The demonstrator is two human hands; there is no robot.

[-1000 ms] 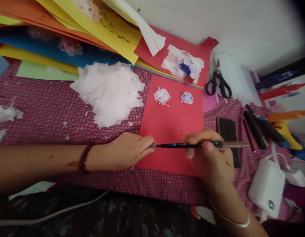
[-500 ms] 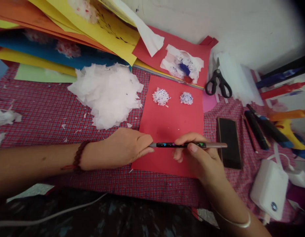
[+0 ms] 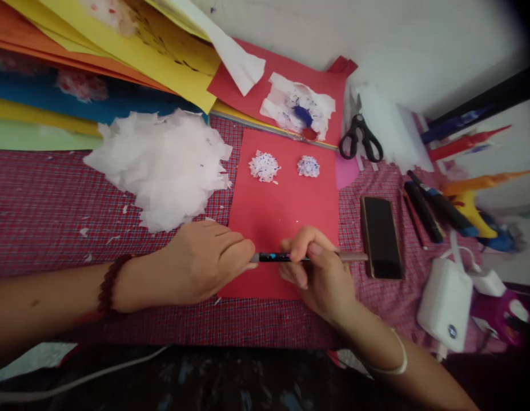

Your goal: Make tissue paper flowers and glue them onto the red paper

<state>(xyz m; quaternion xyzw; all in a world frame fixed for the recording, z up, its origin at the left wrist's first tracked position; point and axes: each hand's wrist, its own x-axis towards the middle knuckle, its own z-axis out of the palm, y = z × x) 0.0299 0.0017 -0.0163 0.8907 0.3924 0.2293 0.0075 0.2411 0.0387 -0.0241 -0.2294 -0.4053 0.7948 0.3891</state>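
A slim black pen (image 3: 269, 257) with small coloured marks lies level across both hands, above a sheet of red paper (image 3: 286, 211). Its grey left end runs into my left hand (image 3: 200, 262), which is closed around it. My right hand (image 3: 322, 271) pinches the pen's middle between thumb and fingers, and the brownish right end sticks out beyond. On the red paper sit two crumpled white paper balls flecked with blue, the left ball (image 3: 265, 166) and the right ball (image 3: 308, 166).
A heap of torn white paper (image 3: 162, 165) lies left of the red sheet. Coloured sheets (image 3: 162, 51) are stacked behind. Black-handled scissors (image 3: 361, 137), a phone (image 3: 382, 237), several markers (image 3: 423, 211) and a white power bank (image 3: 445, 302) stand along the right. The checked cloth (image 3: 46, 194) covers the table.
The camera view has turned right, so things sit further left in it. My right fingers have curled more tightly round the pen. My left hand still grips its end.
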